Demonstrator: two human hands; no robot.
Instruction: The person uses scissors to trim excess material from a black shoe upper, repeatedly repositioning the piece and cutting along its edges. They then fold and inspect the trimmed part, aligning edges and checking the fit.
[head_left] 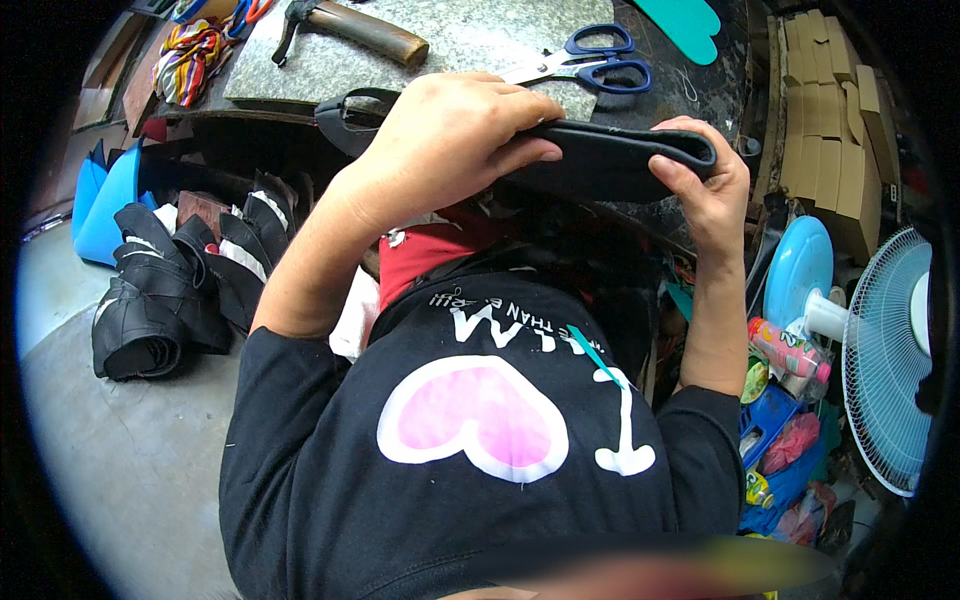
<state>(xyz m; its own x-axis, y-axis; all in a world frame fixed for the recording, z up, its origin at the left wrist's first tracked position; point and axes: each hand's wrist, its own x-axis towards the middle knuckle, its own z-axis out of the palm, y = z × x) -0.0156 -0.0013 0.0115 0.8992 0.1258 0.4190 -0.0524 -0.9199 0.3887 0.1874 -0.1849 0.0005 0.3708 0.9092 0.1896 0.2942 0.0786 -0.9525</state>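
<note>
- The left hand (440, 140) wraps over the top of a long black leather piece (600, 160), fingers curled down its near side, clamping it firmly; this grip seems to steady the piece at chest height.
- The right hand (715, 190) pinches the piece's right end, thumb on the near side and fingers hooked over the rounded tip, so the strip stays stretched level between both hands.
- The piece hangs just above the near edge of the table (690, 90), not resting on it.
- On a grey stone slab (460, 40) behind it lie a hammer (350, 25) and blue-handled scissors (590, 62), near the left hand's knuckles but apart from them.
- A heap of black leather parts (175, 280) sits on the floor to the left.
- To the right stand stacked cardboard pieces (835, 130) and a blue fan (885, 350), with bottles (790, 350) and clutter below, crowding the right elbow.
</note>
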